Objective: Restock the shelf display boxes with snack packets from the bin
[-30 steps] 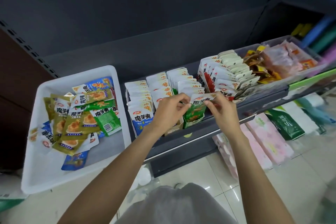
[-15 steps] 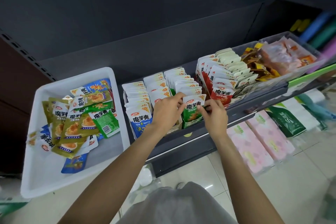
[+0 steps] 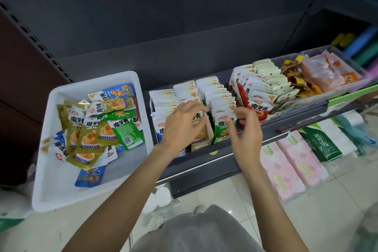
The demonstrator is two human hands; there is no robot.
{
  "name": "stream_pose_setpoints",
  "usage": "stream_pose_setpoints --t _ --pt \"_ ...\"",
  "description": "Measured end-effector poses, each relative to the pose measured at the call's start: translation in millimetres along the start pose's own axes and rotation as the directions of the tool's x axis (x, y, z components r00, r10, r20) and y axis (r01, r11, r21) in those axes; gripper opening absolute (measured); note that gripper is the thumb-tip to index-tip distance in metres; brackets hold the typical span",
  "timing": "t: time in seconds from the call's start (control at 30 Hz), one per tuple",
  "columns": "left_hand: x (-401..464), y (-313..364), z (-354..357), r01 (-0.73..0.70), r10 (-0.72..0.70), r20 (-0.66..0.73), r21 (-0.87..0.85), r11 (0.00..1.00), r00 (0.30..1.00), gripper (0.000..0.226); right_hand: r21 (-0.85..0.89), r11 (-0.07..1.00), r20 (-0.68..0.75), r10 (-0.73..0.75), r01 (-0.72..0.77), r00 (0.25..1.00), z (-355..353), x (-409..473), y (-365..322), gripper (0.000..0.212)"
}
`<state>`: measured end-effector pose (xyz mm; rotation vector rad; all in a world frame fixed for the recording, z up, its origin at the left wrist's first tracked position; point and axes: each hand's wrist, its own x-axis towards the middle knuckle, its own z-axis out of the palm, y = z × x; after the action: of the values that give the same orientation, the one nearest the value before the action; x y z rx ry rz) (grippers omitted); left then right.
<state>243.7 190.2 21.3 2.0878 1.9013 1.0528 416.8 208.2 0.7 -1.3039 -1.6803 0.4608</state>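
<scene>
A white bin [image 3: 92,80] on the left holds several loose snack packets [image 3: 90,129] in gold, green and blue. Beside it on the shelf stand display boxes packed with upright packets: blue [image 3: 161,104], gold [image 3: 201,143], green [image 3: 221,139] and red [image 3: 255,108]. A green packet [image 3: 222,127] stands at the front of the green box. My left hand [image 3: 184,122] hovers over the gold box with relaxed, spread fingers and holds nothing. My right hand [image 3: 245,129] is just right of the green packet, thumb at its edge, fingers loosely curved and apart from the thumb.
A clear tub [image 3: 337,86] of orange and brown snacks sits at the shelf's right end. Pink tissue packs [image 3: 296,159] and green packs [image 3: 321,145] lie on the floor below. The dark shelf edge [image 3: 204,161] runs in front of the boxes.
Both hands held the green packet and pushed it down into the front of the green box. Now my left hand has let go and moved left; my right hand's grip has loosened.
</scene>
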Motion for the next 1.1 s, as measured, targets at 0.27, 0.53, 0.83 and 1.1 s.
stream_pose_setpoints --t 0.27,0.53,0.83,1.1 --pt "-95.7 -116.6 -93.5 0.330 -0.283 -0.248 0.173 0.928 0.927 0.013 0.229 0.901 0.442 -0.434 0.369 0.785 69.4 -17.0 -104.4 0.017" --pt "-129.3 -195.6 -104.5 0.464 -0.526 0.087 0.364 0.807 0.846 0.047 -0.219 0.821 0.867 -0.084 0.527 0.492 225.2 -41.1 -149.5 0.041" --pt "-125.8 -206.8 -110.4 0.434 -0.547 0.192 0.423 0.795 0.815 0.045 -0.352 0.738 0.888 0.069 0.575 0.454 246.0 -56.3 -164.9 0.036" --pt "-107.4 -144.5 -139.4 0.549 -0.721 0.176 -0.771 0.322 0.671 0.016 0.252 0.777 0.855 0.099 -0.576 0.508 166.7 -37.2 -158.9 0.037"
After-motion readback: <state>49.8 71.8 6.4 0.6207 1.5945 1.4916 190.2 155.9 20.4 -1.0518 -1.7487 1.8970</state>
